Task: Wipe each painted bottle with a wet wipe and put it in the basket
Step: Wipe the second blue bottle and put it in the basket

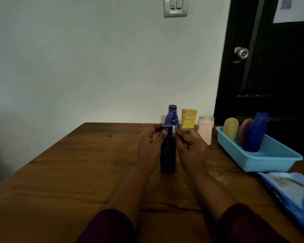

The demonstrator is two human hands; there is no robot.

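Two hands meet at the neck of a slim, dark blue bottle [168, 151] streaked with thin white paint lines, which stands upright near the middle of the worktop [68, 172]. The left hand [150, 144] curls round its upper part with the thumb across the front; the right hand [191, 146] pinches a small crumpled white wet wipe [174, 131] against the rounded cap. Behind, near the far edge, stand a waisted blue bottle with white scribbles [172, 116], a flat-shouldered yellow bottle [188, 119] and a squat pale pink bottle [205, 130]. To the right sits a light blue plastic basket [270, 162] with mesh walls, holding a yellow bottle [231, 128], a pink one [245, 130] and a blue one [254, 134], all leaning. Just in front of it lies a glossy blue wipe pack [288, 188]. The worktop is brown wood with visible grain and board seams. A plain pale wall carries a grey switch plate [175, 6]; a black door [270, 76] with a round metal knob [241, 54] stands on the right.
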